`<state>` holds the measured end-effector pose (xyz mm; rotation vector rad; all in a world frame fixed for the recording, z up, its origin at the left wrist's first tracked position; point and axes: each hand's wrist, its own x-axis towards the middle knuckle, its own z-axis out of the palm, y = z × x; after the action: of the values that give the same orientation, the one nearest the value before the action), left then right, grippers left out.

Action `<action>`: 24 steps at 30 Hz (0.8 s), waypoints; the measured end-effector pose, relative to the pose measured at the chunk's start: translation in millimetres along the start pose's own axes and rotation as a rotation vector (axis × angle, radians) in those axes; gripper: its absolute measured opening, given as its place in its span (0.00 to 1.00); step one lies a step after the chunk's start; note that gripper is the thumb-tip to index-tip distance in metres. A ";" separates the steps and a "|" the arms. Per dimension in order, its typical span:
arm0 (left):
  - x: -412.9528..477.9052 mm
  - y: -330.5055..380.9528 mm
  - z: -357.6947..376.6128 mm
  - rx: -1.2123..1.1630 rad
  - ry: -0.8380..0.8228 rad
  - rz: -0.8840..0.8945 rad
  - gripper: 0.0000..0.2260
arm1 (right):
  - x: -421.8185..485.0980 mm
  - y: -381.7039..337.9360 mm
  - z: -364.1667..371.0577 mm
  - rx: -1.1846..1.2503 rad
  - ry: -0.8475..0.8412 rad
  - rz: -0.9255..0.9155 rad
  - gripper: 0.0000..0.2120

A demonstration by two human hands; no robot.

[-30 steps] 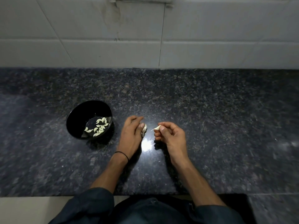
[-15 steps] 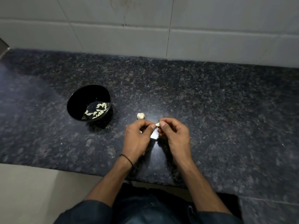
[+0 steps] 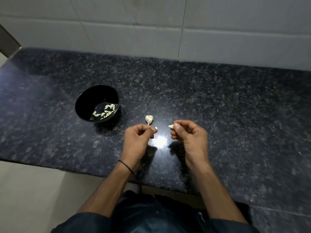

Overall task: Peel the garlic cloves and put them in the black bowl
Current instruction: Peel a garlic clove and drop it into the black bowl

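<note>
- Fingers (image 3: 178, 127) of the right hand (image 3: 190, 137) are seen in the head view curled in, and a garlic clove (image 3: 170, 126) is pinched between thumb and forefinger with its pale tip pointing left.
- Fingers (image 3: 151, 130) of the left hand (image 3: 138, 140) are curled too, with thumb and forefinger pressed together. A pale fleck is seen at their tips, but whether it is a shred of skin or a fingernail cannot be told.
- The two hands are held apart above the counter (image 3: 218, 98), with a bright patch of glare (image 3: 159, 141) between and just below the fingertips.
- A garlic piece (image 3: 149, 119), with its skin apparently on, lies on the counter just beyond the left fingertips.
- The black bowl (image 3: 89, 101) stands farther out to the left of the left fingers, near but not touching them. A small heap of peeled cloves (image 3: 106, 111) is gathered in its bottom.
- The task is judged to be well along: many cloves are already in the bowl, the pinched clove is being stripped, and the piece on the counter is left to be done. No other garlic is seen.
- The counter is dark speckled polished stone, backed beyond the fingers by a pale tiled wall (image 3: 134, 22). A light floor (image 3: 25, 190) is seen below its near edge, and a thin dark band (image 3: 126, 165) is worn on the left wrist.
</note>
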<state>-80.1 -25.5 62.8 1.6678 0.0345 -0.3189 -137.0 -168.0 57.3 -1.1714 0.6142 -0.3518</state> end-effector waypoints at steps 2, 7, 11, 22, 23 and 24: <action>7.5 -4.5 -4.0 0.109 -0.034 0.062 0.05 | 1.4 -1.4 3.0 -0.002 0.000 -0.002 0.05; 21.8 -21.1 2.1 0.371 -0.127 0.126 0.04 | -1.8 7.9 19.3 -0.053 0.053 0.019 0.04; 30.4 -23.7 6.2 0.441 -0.178 0.154 0.03 | -3.6 14.7 24.0 -0.137 0.117 0.040 0.04; 49.7 -27.2 4.3 0.327 -0.334 0.201 0.12 | -2.0 14.2 31.1 -0.284 0.209 0.002 0.07; 51.0 -28.3 3.8 0.293 -0.349 0.190 0.10 | -1.7 13.9 31.7 -0.304 0.206 -0.005 0.07; 52.3 -28.8 3.5 0.264 -0.368 0.189 0.08 | -1.2 14.1 32.2 -0.325 0.201 -0.016 0.07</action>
<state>-36.6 -33.9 22.6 1.8320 -0.4550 -0.4973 -118.9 -138.2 52.6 -1.4632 0.8613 -0.3960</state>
